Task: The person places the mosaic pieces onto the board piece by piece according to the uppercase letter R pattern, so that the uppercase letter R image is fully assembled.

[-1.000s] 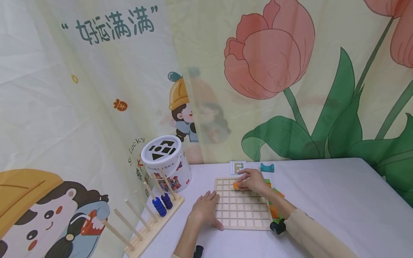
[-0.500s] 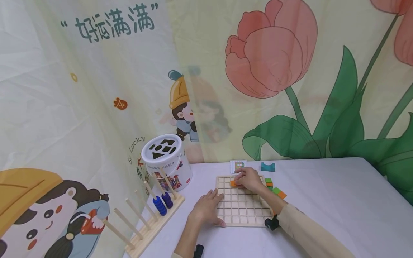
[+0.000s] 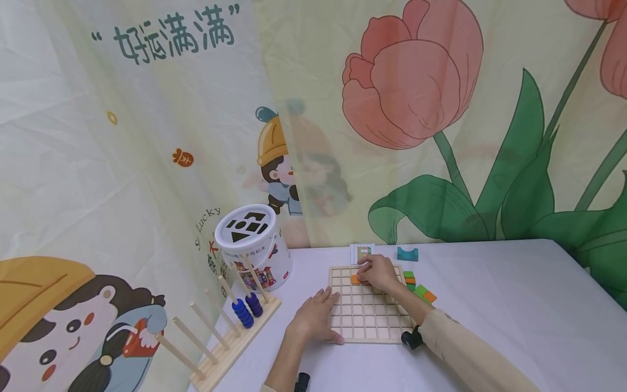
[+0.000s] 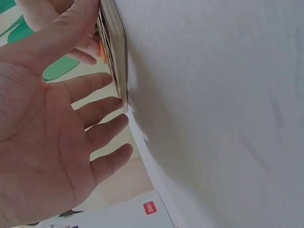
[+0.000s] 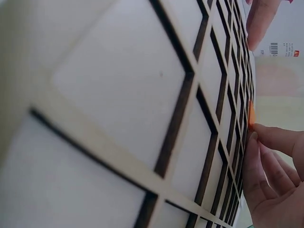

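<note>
A wooden grid board [image 3: 372, 321] lies flat on the table in the head view. Over its upper part my right hand [image 3: 379, 272] pinches a small orange block [image 3: 355, 279] between thumb and fingers. The right wrist view shows the orange block [image 5: 251, 113] down at the grid, with the thumb and index fingertip against its edge. My left hand [image 3: 312, 318] lies at the board's left edge with its fingers extended. In the left wrist view those fingers [image 4: 107, 126] are straight and spread beside the board's rim [image 4: 118, 52]. The block's far part is hidden by the right hand.
Green and orange blocks [image 3: 425, 294] lie right of the board, with a stack [image 3: 409, 277] nearer it. Behind are a pattern card [image 3: 361, 251] and a teal arched block [image 3: 407, 254]. A white bucket [image 3: 254, 250] and a wooden peg rack [image 3: 235, 340] stand left.
The right hand has shifted slightly left along the board with the orange block. Its forearm has moved left too, showing more of the blocks behind it. The left hand stays at the edge.
</note>
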`<action>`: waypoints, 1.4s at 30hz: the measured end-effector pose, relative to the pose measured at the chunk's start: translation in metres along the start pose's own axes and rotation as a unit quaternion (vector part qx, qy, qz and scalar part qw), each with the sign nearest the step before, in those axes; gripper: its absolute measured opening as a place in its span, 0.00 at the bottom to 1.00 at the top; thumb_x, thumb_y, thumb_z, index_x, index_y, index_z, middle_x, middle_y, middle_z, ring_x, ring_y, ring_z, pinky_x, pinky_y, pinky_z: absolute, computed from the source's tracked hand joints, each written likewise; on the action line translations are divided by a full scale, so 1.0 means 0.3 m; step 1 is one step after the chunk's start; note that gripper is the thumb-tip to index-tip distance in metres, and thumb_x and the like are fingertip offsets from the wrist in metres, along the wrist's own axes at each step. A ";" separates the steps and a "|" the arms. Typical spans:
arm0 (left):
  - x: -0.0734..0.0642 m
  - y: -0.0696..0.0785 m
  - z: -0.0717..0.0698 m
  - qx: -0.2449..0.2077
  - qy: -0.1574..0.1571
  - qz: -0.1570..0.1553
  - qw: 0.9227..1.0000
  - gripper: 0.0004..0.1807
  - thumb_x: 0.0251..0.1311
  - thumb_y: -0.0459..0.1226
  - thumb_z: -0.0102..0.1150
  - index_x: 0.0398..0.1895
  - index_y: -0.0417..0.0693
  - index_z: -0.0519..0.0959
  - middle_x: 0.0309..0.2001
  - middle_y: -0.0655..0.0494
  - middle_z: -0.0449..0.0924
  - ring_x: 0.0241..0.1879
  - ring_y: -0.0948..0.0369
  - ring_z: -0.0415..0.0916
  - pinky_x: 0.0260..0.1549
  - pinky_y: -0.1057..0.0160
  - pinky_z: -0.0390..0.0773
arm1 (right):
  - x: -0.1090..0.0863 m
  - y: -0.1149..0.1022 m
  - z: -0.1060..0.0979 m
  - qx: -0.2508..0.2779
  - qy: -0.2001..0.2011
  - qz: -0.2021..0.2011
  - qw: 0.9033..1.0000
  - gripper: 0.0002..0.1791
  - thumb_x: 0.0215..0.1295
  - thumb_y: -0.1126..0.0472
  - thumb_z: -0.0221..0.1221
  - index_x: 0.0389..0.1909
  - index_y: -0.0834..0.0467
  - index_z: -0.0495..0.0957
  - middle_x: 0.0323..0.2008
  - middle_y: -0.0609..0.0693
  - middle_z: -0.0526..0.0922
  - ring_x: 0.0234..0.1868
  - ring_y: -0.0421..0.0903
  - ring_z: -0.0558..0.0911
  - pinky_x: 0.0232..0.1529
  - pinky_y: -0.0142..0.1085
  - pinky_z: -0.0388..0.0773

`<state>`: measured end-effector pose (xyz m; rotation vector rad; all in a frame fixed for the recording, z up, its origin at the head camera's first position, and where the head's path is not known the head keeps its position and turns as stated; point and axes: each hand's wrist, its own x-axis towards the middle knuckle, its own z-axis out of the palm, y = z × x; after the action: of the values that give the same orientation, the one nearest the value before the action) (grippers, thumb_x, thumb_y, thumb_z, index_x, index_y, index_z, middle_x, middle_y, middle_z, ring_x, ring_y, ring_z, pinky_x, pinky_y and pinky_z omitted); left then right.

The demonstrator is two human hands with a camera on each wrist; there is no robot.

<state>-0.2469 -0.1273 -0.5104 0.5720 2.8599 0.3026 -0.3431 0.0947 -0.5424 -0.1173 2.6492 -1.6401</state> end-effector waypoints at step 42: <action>-0.009 -0.001 0.009 -0.014 -0.014 0.008 1.000 0.61 0.40 0.56 0.85 0.78 0.41 0.66 0.81 0.42 0.57 0.80 0.46 0.54 0.75 0.45 0.63 | -0.094 0.135 -0.388 -0.140 0.028 -0.012 0.990 0.15 0.65 0.65 0.69 0.50 0.68 0.84 0.40 0.55 0.89 0.43 0.54 0.87 0.45 0.47 0.86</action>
<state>-0.2439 -0.1283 -0.5124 0.5883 2.8215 0.3333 -0.3241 0.2188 -0.5272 -0.1096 2.9164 -1.2839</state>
